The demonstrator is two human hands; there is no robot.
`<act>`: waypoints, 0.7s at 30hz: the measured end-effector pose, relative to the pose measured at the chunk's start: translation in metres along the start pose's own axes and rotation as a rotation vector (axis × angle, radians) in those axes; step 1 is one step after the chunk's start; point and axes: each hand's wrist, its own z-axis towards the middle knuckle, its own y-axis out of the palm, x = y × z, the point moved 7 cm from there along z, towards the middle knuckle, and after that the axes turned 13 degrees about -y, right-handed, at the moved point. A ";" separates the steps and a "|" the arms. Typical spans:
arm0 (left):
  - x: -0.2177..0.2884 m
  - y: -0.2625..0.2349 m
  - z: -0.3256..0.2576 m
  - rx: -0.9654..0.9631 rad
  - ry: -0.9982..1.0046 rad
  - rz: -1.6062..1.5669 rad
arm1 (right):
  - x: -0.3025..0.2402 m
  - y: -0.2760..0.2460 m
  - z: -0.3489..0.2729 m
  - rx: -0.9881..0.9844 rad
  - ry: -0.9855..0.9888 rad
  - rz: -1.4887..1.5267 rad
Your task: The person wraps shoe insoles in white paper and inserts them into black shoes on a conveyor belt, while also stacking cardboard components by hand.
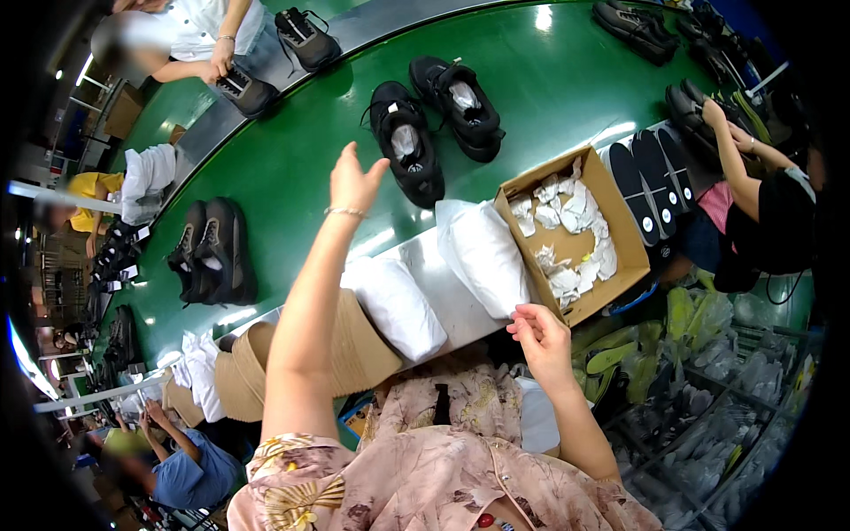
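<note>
My left hand (pixel 357 181) is open over the green conveyor belt, thumb and fingers apart. Just beyond it lies a black lace-up shoe (pixel 409 150) with white paper stuffed inside, and a matching shoe (pixel 460 111) sits to its right. My right hand (pixel 542 343) is beside the near corner of a cardboard box (pixel 633 274), its fingers loosely bent and nothing visible in them. Its fingertips are close to the lower end of a stack of white tissue paper (pixel 482 257); whether they touch it I cannot tell. Crumpled paper wads (pixel 580 208) lie in the box.
A second white paper stack (pixel 394 305) and brown cardboard sheets (pixel 354 345) lie on the metal ledge (pixel 425 265). Black insoles (pixel 633 190) stand right of the box. Another shoe pair (pixel 212 252) sits left. Co-workers handle shoes across the belt and at right.
</note>
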 end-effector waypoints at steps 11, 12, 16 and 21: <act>-0.041 -0.143 -0.190 0.008 -0.035 -0.071 | 0.006 0.107 -0.052 -0.097 -0.455 -0.396; -0.057 -0.145 -0.197 0.027 -0.076 -0.012 | 0.005 0.124 -0.051 -0.112 -0.520 -0.423; -0.081 -0.137 -0.195 0.033 -0.018 0.181 | 0.023 0.157 -0.037 -0.187 -0.762 -0.648; -0.119 -0.112 -0.209 -0.094 -0.054 0.179 | 0.024 0.129 -0.025 -0.004 -0.712 -0.826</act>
